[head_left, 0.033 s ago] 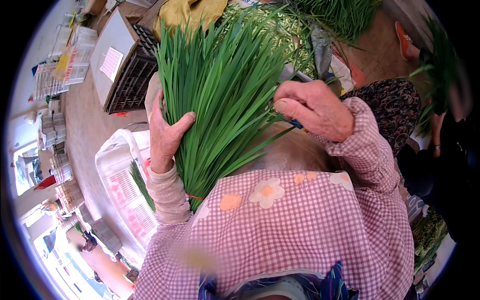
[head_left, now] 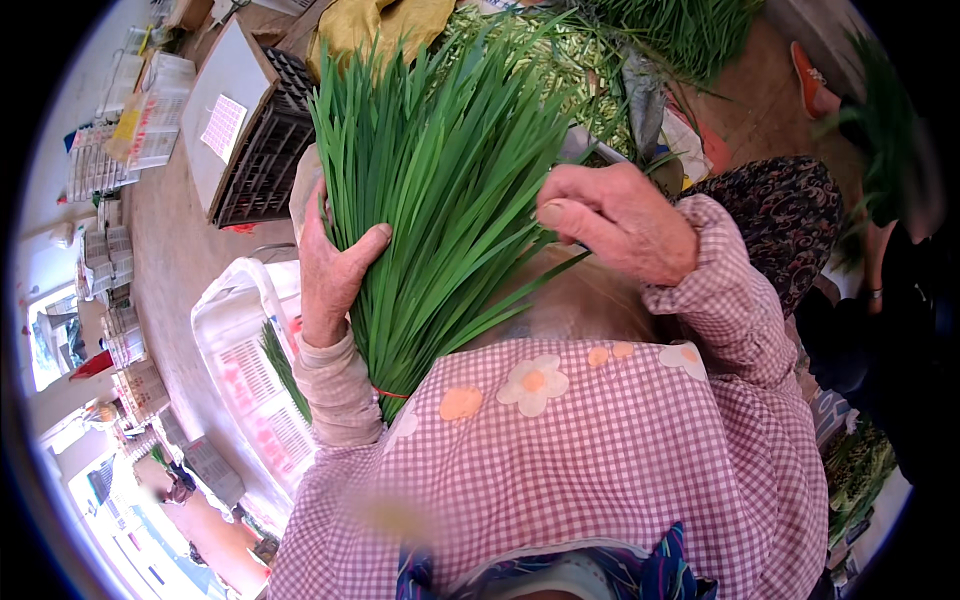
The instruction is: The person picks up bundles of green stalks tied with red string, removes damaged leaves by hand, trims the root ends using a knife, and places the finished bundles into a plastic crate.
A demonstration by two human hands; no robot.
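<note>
A large bunch of garlic chives point(head_left: 430, 190) leans upward across my lap, its leaves fanned out at the top. A thin red band point(head_left: 390, 393) circles its lower end by my apron point(head_left: 560, 450). My left hand point(head_left: 340, 265) is closed around the bunch's left side, thumb lying over the leaves. At the right edge of the leaves, my right hand point(head_left: 625, 220) is closed with thumb and fingers pinched together. What sits in that pinch, if anything, is hidden.
A white plastic basket point(head_left: 235, 310) holding some green leaves stands to my left. Beyond it is a dark crate point(head_left: 270, 140) beside a white board. Trimmed scraps point(head_left: 560, 80) and more chives point(head_left: 690, 35) lie ahead. Another person's dark-clothed arm point(head_left: 880, 260) is at right.
My right hand has shifted slightly left along the bunch's edge, still pinched. My left hand and the bunch stay in place. The chives by the other person have moved a little.
</note>
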